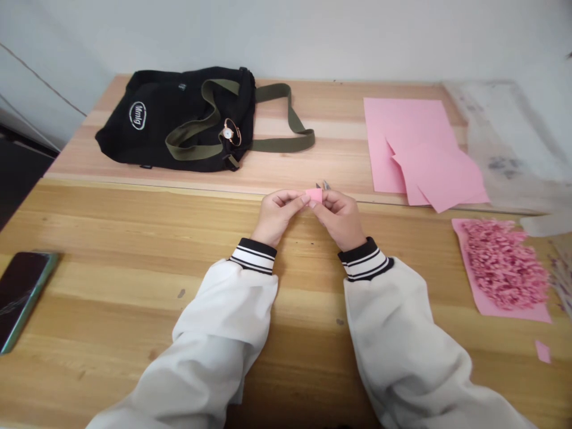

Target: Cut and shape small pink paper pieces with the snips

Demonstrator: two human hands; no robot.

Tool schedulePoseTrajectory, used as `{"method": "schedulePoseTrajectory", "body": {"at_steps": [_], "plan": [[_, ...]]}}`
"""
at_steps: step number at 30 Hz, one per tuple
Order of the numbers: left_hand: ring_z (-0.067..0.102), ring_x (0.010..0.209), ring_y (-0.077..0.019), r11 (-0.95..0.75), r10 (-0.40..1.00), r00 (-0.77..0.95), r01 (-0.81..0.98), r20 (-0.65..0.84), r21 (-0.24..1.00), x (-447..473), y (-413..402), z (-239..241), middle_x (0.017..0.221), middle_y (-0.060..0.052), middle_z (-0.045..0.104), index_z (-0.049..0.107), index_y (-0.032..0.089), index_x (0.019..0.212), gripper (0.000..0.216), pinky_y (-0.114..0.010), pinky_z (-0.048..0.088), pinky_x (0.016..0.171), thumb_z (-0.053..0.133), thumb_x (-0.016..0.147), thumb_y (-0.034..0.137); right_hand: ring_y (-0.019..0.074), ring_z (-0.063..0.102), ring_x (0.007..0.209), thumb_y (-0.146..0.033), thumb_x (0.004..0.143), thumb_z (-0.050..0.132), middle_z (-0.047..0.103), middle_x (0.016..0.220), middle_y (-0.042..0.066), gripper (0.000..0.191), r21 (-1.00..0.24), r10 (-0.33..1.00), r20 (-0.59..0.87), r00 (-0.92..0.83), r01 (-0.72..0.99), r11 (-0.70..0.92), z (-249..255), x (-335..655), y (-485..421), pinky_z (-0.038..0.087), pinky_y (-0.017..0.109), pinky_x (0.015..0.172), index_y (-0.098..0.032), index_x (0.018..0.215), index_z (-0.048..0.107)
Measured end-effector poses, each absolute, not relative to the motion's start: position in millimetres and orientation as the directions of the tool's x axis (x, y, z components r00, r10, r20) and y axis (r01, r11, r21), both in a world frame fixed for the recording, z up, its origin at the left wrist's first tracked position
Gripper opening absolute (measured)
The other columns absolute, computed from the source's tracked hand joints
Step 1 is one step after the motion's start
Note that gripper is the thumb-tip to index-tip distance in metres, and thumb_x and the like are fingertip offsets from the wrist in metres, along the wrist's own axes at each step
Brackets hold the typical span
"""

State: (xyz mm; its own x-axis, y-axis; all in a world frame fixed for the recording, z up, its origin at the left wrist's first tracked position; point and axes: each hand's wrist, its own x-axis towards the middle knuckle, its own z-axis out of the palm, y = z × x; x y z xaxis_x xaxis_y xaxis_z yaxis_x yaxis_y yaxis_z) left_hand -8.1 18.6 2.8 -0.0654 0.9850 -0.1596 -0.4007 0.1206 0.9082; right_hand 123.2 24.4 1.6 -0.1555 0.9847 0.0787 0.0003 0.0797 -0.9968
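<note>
Both hands meet at the middle of the wooden table (pixel 134 250), pinching a small folded piece of pink paper (pixel 314 195) between their fingertips. My left hand (pixel 277 214) grips its left side and my right hand (pixel 340 215) its right side, fingers closed. Just behind the paper, the grey tips of what may be scissors (pixel 323 185) poke out; the rest is hidden by my hands. White sleeves with black striped cuffs cover both arms.
A black bag (pixel 179 116) with olive straps and a wristwatch (pixel 231 132) lies at the back left. Pink paper sheets (pixel 415 149) lie at the back right. A pink sheet holds several small folded pink pieces (pixel 507 268). A phone (pixel 22 295) rests at the left edge. A pink scrap (pixel 542 351) lies front right.
</note>
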Motion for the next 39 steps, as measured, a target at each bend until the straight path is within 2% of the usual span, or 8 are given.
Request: {"method": "schedulePoseTrajectory", "body": {"at_steps": [3,16,19,22,26,31,39], "plan": [[0.054,0.058,-0.0072,0.117,0.985,-0.07,-0.405,-0.159,0.907,-7.9,18.4,3.2,0.058,0.002,0.063,0.07,0.015,0.06,0.028,-0.024,0.045,0.067,0.087,0.048,0.033,0.0083,0.038,0.05,-0.046,0.068,0.072,0.052,0.054,-0.003,0.031,-0.995,0.984,0.096,-0.152,-0.013,0.095,1.2,123.1,24.5,0.033,0.025,0.046,-0.02,0.063,0.057],[0.053,0.058,-0.0074,0.118,0.985,-0.066,-0.401,-0.157,0.909,-7.7,18.0,4.3,0.057,0.002,0.062,0.069,0.015,0.06,0.026,-0.024,0.044,0.067,0.086,0.05,0.032,0.0067,0.034,0.047,-0.045,0.068,0.071,0.052,0.053,-0.004,0.03,-0.998,0.984,0.067,-0.163,0.003,0.068,3.7,123.1,24.0,0.029,0.024,0.043,-0.019,0.063,0.057],[0.052,0.057,-0.0074,0.112,0.986,-0.06,-0.432,-0.153,0.895,-7.9,17.5,6.3,0.058,0.002,0.062,0.069,0.015,0.061,0.024,-0.024,0.044,0.064,0.085,0.053,0.031,0.0087,0.038,0.049,-0.046,0.069,0.071,0.049,0.052,-0.004,0.03,-0.996,0.984,0.08,-0.159,0.015,0.083,2.5,123.4,24.2,0.037,0.026,0.047,-0.021,0.062,0.055],[0.052,0.055,-0.0074,0.113,0.987,-0.044,-0.486,-0.154,0.866,-8.3,18.0,7.4,0.056,0.001,0.06,0.068,0.015,0.06,0.022,-0.024,0.043,0.061,0.081,0.061,0.033,0.0119,0.045,0.054,-0.042,0.069,0.072,0.045,0.051,-0.004,0.027,-0.995,0.984,0.093,-0.155,0.031,0.099,1.6,123.9,24.2,0.047,0.032,0.058,-0.021,0.062,0.055],[0.051,0.054,-0.0069,0.121,0.985,-0.043,-0.524,-0.168,0.843,-7.9,19.3,6.6,0.056,0.001,0.059,0.066,0.015,0.058,0.023,-0.022,0.042,0.058,0.079,0.063,0.033,0.0126,0.047,0.056,-0.033,0.07,0.071,0.044,0.051,-0.004,0.022,-0.99,0.979,0.111,-0.172,0.072,0.125,1.4,125.0,23.9,0.051,0.036,0.066,-0.021,0.06,0.056],[0.05,0.056,-0.0068,0.128,0.98,-0.066,-0.504,-0.186,0.854,-6.7,19.5,6.1,0.057,0.001,0.059,0.065,0.015,0.057,0.026,-0.022,0.042,0.059,0.079,0.062,0.036,0.0109,0.044,0.055,-0.03,0.07,0.069,0.045,0.052,-0.004,0.022,-0.984,0.974,0.123,-0.191,0.107,0.145,2.0,125.3,23.2,0.048,0.032,0.059,-0.02,0.057,0.054],[0.049,0.057,-0.0074,0.119,0.982,-0.068,-0.495,-0.175,0.861,-6.9,19.6,5.1,0.057,0.002,0.057,0.062,0.016,0.054,0.027,-0.023,0.04,0.06,0.08,0.061,0.036,0.0081,0.035,0.05,-0.033,0.07,0.067,0.039,0.05,-0.005,0.025,-0.977,0.968,0.127,-0.215,0.142,0.16,3.4,123.8,21.5,0.036,0.026,0.048,-0.02,0.057,0.051]]}}
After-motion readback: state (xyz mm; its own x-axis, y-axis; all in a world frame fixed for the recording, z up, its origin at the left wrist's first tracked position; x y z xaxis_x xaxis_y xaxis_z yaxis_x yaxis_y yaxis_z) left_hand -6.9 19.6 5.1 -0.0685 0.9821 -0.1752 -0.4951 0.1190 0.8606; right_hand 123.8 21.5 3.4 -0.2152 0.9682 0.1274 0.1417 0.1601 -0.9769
